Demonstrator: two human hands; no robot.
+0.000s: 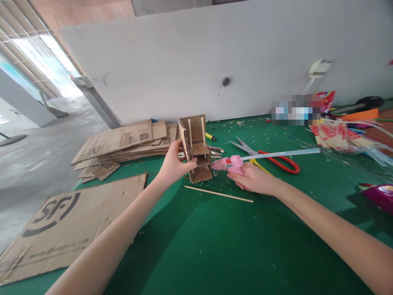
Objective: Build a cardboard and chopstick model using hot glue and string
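Observation:
My left hand [174,164] is closed around the side of a small cardboard model [196,147] with thin wooden sticks glued upright inside it, holding it up on the green table [215,237]. My right hand [251,180] grips a pink hot glue gun [229,164] with a long clear glue stick [282,154] poking out behind. The gun's nozzle points left and sits against the model's lower right side. A thin wooden stick [218,194] lies on the table just in front of both hands.
Red and yellow handled scissors [270,160] lie behind the glue gun. Flattened cardboard [123,141] is stacked at the back left, and a large printed sheet [61,225] lies at the near left. Packets of sticks [334,135] and a purple object [379,194] sit on the right.

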